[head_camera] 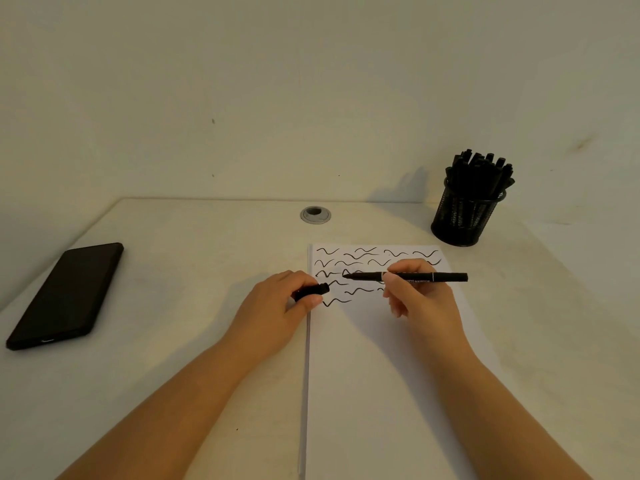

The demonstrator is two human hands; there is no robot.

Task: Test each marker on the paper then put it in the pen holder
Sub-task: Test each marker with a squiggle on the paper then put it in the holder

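Paper (381,375) lies nearest on surface (207,254), w/ rows of black squiggles at its top. R hand (420,296) pinches 1 uncapped marker (408,277), lying sideways, tip pointing left over the squiggles. L hand (277,306) grips 1 cap (313,291) at paper's left edge. Holder (464,216) far right, packed w/ markers, too many to count. 1 phone (65,294) far left.

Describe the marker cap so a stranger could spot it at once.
Start at the white paper covered in black squiggles. At its left edge the left hand pinches a short black cap. Unlike the long marker in the right hand, it is a stubby tube with an open end.
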